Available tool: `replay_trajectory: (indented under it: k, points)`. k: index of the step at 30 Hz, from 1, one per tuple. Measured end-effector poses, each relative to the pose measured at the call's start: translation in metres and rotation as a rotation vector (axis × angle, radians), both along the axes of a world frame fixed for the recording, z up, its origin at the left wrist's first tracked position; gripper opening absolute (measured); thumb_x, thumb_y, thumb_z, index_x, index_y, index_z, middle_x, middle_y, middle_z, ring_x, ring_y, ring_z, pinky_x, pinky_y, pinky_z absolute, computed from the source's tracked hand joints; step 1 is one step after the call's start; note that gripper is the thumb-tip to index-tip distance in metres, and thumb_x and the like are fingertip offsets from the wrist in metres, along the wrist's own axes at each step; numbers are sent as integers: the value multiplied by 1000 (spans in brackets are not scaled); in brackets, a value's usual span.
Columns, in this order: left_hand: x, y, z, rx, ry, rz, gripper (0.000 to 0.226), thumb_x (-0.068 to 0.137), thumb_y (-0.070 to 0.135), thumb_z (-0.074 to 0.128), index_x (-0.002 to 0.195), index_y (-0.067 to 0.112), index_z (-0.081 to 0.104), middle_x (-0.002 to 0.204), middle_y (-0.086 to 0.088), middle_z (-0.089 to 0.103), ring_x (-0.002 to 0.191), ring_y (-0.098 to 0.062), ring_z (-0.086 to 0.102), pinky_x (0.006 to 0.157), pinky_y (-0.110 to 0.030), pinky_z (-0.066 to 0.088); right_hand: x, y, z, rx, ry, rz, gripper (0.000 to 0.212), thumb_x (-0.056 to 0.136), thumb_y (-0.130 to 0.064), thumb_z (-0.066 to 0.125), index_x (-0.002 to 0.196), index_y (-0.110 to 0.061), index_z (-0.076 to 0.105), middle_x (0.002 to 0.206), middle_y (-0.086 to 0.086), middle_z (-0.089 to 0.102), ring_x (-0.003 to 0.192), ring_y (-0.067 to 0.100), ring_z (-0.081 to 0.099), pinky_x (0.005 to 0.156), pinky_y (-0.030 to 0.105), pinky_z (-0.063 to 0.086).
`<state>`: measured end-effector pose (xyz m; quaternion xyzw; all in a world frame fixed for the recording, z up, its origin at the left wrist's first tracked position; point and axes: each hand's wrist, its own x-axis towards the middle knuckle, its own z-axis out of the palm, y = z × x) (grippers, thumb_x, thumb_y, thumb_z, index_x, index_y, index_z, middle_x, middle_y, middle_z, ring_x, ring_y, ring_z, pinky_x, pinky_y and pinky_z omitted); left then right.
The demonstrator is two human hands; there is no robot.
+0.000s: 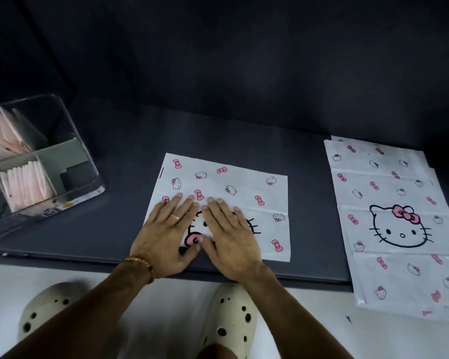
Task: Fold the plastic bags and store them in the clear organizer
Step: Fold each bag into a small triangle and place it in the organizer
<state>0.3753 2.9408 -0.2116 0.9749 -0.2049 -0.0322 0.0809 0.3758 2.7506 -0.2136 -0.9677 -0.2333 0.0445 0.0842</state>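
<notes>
A white plastic bag [249, 187] printed with pink bows and cat faces lies folded flat on the dark table top, near its front edge. My left hand [166, 234] and my right hand [231, 237] press flat on the bag's near left part, fingers straight, thumbs almost touching. A stack of unfolded bags [389, 203] of the same print lies at the right, hanging over the table's front edge. The clear organizer [75, 141] stands at the far left, and two of its compartments hold folded pink-white bags [26, 185].
The dark table [114, 208] runs back to a dark wall. Its front edge lies just under my wrists. Below it is a white floor with my two cream clogs [228, 317]. A bracelet and a ring are on my left hand.
</notes>
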Motion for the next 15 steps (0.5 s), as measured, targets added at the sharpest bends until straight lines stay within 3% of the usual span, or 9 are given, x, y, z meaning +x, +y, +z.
replay_trajectory:
  k: [2, 5, 10, 12, 15]
  points:
    - [0, 0, -1, 5, 16, 6, 81, 84, 62, 38, 148, 12, 30, 156, -3, 22, 146, -23, 13, 117, -46, 18, -5, -27, -3, -91, 14, 31, 70, 98, -61, 19, 153, -18, 20, 162, 0, 10, 149, 17, 5, 119, 45, 8]
    - [1, 0, 0, 5, 44, 16, 82, 82, 64, 36, 150, 19, 26, 158, 0, 18, 147, -21, 8, 118, -45, 14, -11, -77, 2, -211, 86, 20, 69, 96, -67, 11, 153, -29, -1, 162, -4, -6, 148, 15, -8, 120, 46, 5]
    - [1, 1, 4, -21, 75, 18, 71, 76, 64, 42, 140, 35, 35, 158, 1, 18, 147, -20, 3, 119, -43, 7, -26, -123, 23, -243, 198, -59, 63, 97, -59, 5, 153, -31, -2, 161, -5, -11, 148, 13, -13, 121, 45, 5]
    - [0, 1, 4, -16, 88, 9, 74, 72, 64, 43, 140, 37, 33, 159, 0, 14, 147, -21, 0, 119, -42, 2, -29, -112, 33, -234, 139, -85, 63, 98, -54, 16, 153, -24, 19, 162, 6, 11, 149, 22, 5, 120, 45, 10]
    - [2, 1, 3, -10, 94, 8, 79, 68, 63, 43, 141, 38, 30, 159, -1, 12, 147, -21, -2, 118, -42, -1, -33, -81, 40, -124, -1, -31, 53, 88, -40, 56, 135, -16, 53, 139, 11, 52, 130, 27, 47, 107, 43, 41]
